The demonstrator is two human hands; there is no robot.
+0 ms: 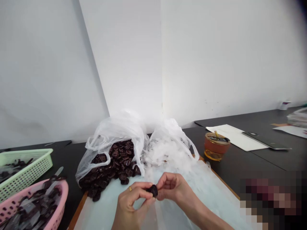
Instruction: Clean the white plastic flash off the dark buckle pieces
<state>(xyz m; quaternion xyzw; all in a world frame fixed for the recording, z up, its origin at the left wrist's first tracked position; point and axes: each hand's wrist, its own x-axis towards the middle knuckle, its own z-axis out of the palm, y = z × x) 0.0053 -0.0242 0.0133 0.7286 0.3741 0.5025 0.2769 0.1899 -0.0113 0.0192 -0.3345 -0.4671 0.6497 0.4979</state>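
Between the thumb and index finger of my left hand [134,203] is a small dark brown, glossy piece [153,190], held low over the pale sheet. My right hand [171,188] is pinched closed against the right edge of that same piece; its fingertips hide what exactly they grip. A ring shows on the left hand. Just beyond the hands, many similar dark pieces [115,166] spill from an open white plastic bag [99,132]. Beside it stands a second plastic bag [168,147] with whitish, translucent contents.
At the left are a green perforated basket [40,169] and a pink basket [62,203], both with dark and clear pieces. An amber glass cup [216,147] stands right of the pale sheet [206,185]. Farther right lie white paper [236,135] and a phone [265,141].
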